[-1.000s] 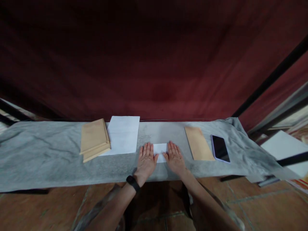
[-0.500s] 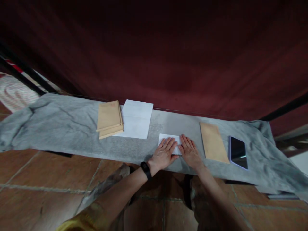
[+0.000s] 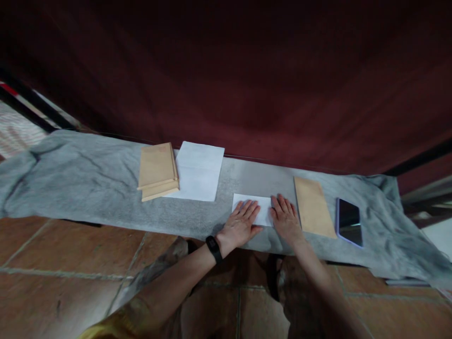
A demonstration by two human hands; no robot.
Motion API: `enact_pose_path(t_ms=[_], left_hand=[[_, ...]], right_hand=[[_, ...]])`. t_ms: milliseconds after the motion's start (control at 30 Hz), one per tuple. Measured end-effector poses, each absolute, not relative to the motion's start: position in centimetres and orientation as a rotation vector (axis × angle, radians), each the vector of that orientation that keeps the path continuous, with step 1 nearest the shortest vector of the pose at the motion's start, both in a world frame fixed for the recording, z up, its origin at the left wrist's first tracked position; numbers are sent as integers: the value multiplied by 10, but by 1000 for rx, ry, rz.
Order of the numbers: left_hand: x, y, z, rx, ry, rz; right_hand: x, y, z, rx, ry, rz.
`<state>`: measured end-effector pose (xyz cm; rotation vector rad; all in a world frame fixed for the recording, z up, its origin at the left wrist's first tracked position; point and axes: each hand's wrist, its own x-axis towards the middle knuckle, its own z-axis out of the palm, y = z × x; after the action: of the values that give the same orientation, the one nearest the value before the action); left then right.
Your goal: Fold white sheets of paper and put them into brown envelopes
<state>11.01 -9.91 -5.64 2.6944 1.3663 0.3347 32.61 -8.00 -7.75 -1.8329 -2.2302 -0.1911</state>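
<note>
A folded sheet of white paper (image 3: 264,211) lies flat on the grey cloth (image 3: 197,221) in front of me. My left hand (image 3: 242,223) rests flat on its left part, fingers stretched out. At the paper's right end is my right hand (image 3: 285,219), palm down with the fingers extended; its fingertips touch or overlap the edge. Just right of that hand lies a single brown envelope (image 3: 315,207). Neither hand grips anything.
Several brown envelopes (image 3: 157,165) are stacked to the left, overlapping white sheets (image 3: 200,172). A phone (image 3: 349,222) lies right of the single envelope. A dark red curtain (image 3: 226,94) hangs behind the cloth-covered surface. Tiled floor (image 3: 70,249) shows below.
My right hand has slid to the right along the folded paper, uncovering more of it. My left hand stays pressed in about the same place. The view has shifted slightly.
</note>
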Motion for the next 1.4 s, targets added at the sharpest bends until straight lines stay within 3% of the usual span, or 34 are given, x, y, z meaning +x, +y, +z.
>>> enact_pose_path(t_ms=[400, 800, 1100, 1400], left_hand=[[104, -87, -52, 2523, 1677, 390], [93, -82, -61, 2582, 1691, 366], [88, -84, -56, 2671, 1585, 373], [90, -87, -38, 2811, 1188, 299]], right_hand=[[277, -90, -64, -1590, -2249, 54], [290, -91, -75, -1695, -2282, -94], [304, -89, -82, -1681, -2259, -97], [314, -84, -84, -1699, -2276, -39]])
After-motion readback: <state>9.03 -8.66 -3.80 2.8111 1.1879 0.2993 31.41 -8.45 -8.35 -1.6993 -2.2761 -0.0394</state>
